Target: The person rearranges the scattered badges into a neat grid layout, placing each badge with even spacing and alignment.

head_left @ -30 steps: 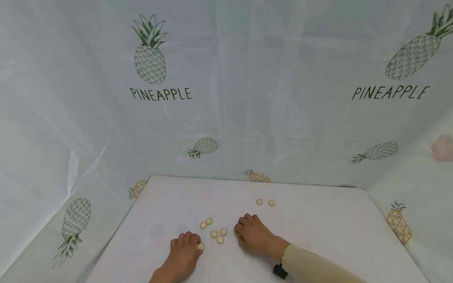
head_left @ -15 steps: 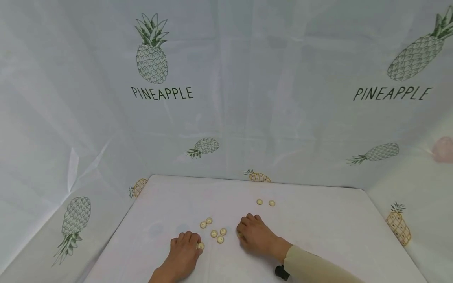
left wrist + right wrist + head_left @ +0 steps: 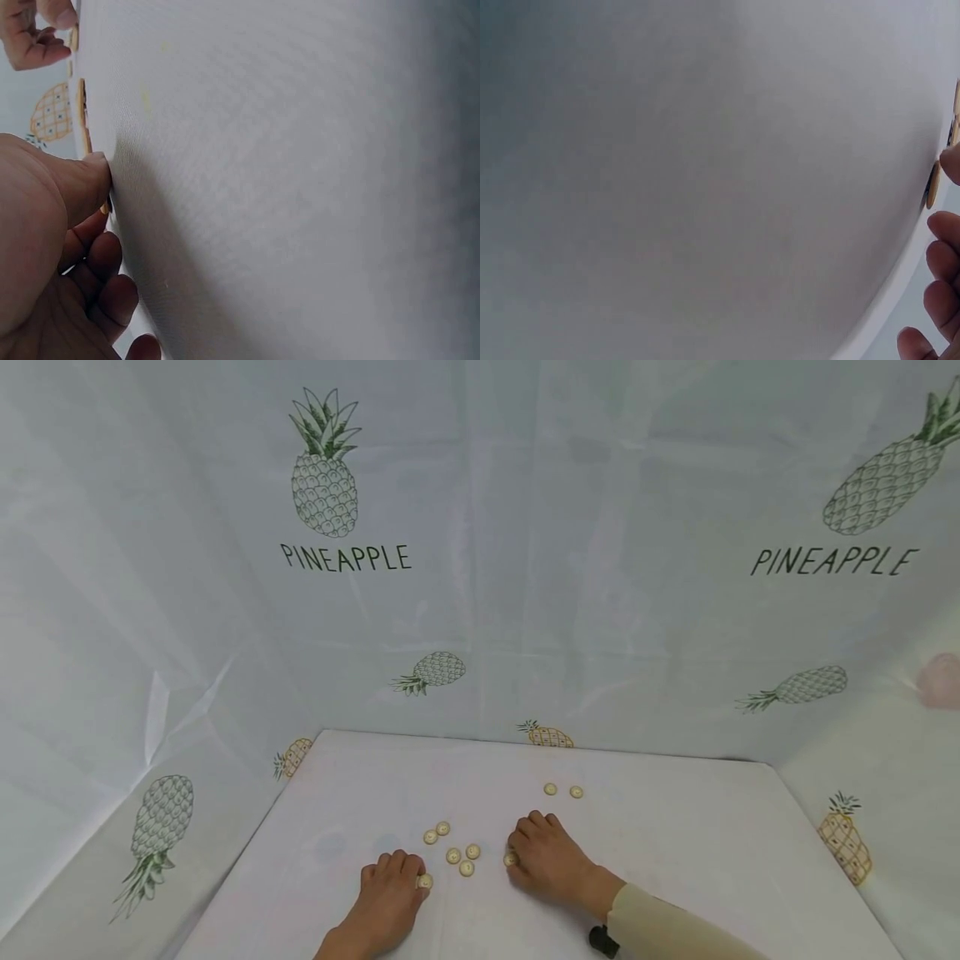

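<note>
Right hand [image 3: 551, 862] had edged aside, baring more of one disc [image 3: 511, 859], suggesting release, though its hold could not be told, while the left hand [image 3: 386, 897] pinched a second disc [image 3: 425, 882].

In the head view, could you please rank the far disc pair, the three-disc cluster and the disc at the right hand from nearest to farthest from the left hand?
1. Three-disc cluster, just right of the left hand.
2. Tan disc at the right hand, farther right.
3. Far disc pair, right and toward the back of the table.
</note>
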Motion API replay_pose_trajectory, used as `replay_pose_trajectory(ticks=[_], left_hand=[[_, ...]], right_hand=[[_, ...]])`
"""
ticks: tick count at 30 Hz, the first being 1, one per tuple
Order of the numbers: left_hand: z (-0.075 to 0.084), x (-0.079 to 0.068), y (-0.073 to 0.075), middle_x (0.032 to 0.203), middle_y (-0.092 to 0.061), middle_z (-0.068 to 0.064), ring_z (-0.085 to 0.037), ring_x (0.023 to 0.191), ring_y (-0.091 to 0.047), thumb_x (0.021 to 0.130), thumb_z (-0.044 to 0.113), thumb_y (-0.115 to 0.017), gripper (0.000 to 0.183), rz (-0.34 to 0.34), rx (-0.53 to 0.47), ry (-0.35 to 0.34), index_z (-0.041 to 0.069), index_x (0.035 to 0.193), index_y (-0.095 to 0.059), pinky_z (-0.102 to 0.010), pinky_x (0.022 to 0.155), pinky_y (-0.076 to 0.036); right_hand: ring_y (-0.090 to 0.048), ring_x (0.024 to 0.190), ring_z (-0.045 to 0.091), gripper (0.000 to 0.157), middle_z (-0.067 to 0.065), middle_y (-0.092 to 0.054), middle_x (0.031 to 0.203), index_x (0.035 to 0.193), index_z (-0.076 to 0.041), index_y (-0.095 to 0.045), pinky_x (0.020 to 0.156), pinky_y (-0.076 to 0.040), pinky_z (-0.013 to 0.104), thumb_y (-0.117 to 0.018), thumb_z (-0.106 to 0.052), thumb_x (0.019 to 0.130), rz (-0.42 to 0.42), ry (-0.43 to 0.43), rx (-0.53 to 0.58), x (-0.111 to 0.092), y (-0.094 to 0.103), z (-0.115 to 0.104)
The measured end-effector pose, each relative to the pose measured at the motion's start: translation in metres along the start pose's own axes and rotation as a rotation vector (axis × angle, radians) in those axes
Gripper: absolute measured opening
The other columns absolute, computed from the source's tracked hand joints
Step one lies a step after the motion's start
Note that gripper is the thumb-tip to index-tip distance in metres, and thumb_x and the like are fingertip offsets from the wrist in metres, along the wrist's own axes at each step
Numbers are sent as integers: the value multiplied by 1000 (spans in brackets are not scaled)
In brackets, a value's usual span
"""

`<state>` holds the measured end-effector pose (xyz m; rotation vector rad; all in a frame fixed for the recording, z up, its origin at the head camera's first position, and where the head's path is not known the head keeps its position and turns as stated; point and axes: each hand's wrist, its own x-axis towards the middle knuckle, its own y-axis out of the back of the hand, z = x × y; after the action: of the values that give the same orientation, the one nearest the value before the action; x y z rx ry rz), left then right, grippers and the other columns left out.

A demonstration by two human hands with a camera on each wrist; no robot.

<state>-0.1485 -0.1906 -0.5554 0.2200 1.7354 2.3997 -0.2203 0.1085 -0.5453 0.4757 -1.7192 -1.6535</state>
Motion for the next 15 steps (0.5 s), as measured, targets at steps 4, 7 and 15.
replay_pose_trajectory(ticks=[4, 7, 15], left_hand=[[-1, 0, -1, 99, -51, 4, -17, 91, -44, 97, 28, -76, 22, 1, 3, -6, 18, 105, -58, -50, 87, -39], [-1, 1, -1, 99, -51, 4, -17, 92, -44, 97, 28, -76, 22, -2, -1, -7, 19, 105, -58, -50, 87, -39], [1, 0, 1, 100, -52, 4, -17, 93, -45, 97, 28, -76, 21, -6, -8, 5, 19, 105, -58, -52, 88, -40]], right_hand=[[-47, 93, 14, 31, -6, -62, 100, 100, -18, -69, 82, -40, 34, -74, -48, 96, -9, -11, 6, -1, 0, 2], [-46, 91, 12, 30, -7, -62, 99, 99, -19, -69, 81, -40, 33, -75, -48, 96, -15, -7, 21, -2, 0, 2], [-47, 89, 12, 25, -7, -64, 97, 95, -19, -72, 79, -40, 32, -78, -44, 94, 13, 0, 54, -1, -1, 2]])
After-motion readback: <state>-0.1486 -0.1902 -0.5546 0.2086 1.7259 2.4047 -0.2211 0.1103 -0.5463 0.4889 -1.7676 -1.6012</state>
